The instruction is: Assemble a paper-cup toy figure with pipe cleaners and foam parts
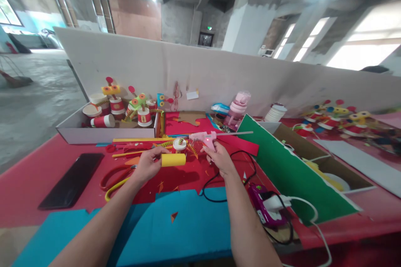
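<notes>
My left hand [148, 163] is closed round one end of a yellow paper roll [173, 159], which lies level above the red table [31, 179]. My right hand [220, 159] grips the handle of a pink glue gun [204, 137] with a red light on it; the gun's nozzle points left, towards a small paper cup figure [179, 144] with springy yellow arms just behind the roll. A black cord [216, 183] runs from the gun across the table towards me.
A white box [75, 133] of finished cup figures stands at the back left. A black phone [72, 180] and red-and-yellow scissors [115, 177] lie left. Blue foam sheet [175, 225] covers the near edge. A green board [291, 171], power strip [269, 208] and pink bottle [238, 110] stand right.
</notes>
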A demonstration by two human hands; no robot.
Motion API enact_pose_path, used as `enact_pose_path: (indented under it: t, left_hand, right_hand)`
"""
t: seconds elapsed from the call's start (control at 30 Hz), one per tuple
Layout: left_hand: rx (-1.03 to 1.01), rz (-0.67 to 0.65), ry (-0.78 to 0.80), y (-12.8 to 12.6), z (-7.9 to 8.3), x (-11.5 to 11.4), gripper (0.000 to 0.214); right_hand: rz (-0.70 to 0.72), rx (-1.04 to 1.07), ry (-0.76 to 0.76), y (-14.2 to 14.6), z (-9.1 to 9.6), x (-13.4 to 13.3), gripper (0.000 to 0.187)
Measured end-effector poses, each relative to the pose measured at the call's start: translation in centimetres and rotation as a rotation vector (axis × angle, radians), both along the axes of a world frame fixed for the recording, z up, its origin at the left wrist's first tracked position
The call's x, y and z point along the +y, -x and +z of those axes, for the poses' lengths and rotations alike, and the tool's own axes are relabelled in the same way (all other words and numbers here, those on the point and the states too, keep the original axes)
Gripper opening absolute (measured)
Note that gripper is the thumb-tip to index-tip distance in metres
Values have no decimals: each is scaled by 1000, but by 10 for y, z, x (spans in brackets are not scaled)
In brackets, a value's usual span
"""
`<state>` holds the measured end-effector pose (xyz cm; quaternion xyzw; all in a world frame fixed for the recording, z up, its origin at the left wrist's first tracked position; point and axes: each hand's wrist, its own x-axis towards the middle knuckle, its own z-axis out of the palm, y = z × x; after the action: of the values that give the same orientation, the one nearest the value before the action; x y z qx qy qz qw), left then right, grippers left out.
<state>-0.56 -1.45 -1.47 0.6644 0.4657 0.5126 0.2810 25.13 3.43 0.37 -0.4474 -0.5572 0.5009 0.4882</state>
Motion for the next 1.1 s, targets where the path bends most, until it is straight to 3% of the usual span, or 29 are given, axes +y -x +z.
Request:
enact_pose_path:
  t: [0.23,0.37,0.47,0.57,0.63,0.7,0.83,0.87,0.97,1.03,1.1]
  left_hand:
    - [11,0,4,0,2,0,16]
    - [-11,6,5,-1,0,0,18]
    - [-58,-8,28,-1,2,1,18]
    - [-215,-30,62,-1,5,2,16]
    - [-353,-21,82,2,6,2,19]
    - [-464,12,102,5,6,3,24]
    - [-615,95,107,12,14,13,29]
    - [-641,115,90,11,20,18,29]
    - [-653,138,-39,3,43,39,25]
    - [-571,127,-127,-5,57,55,23]
    - [-446,111,-165,-12,63,67,24]
  right_hand:
    - [-72,82,-5,-13,-8,10,37]
    - [-155,29,92,-22,-22,23,39]
    - [-314,-315,108,-30,-35,35,37]
    - [-309,-756,85,-37,-44,41,41]
    - [-304,-926,60,-39,-45,41,39]
    - [-384,-999,18,-38,-41,37,33]
    - [-623,-880,-214,-17,-24,29,32]
    - [-598,-767,-287,-7,-20,29,30]
    - [-309,-388,-393,31,-15,32,33]
    - [-168,-299,-388,55,-18,35,43]
    - [-152,-330,-368,71,-23,36,54]
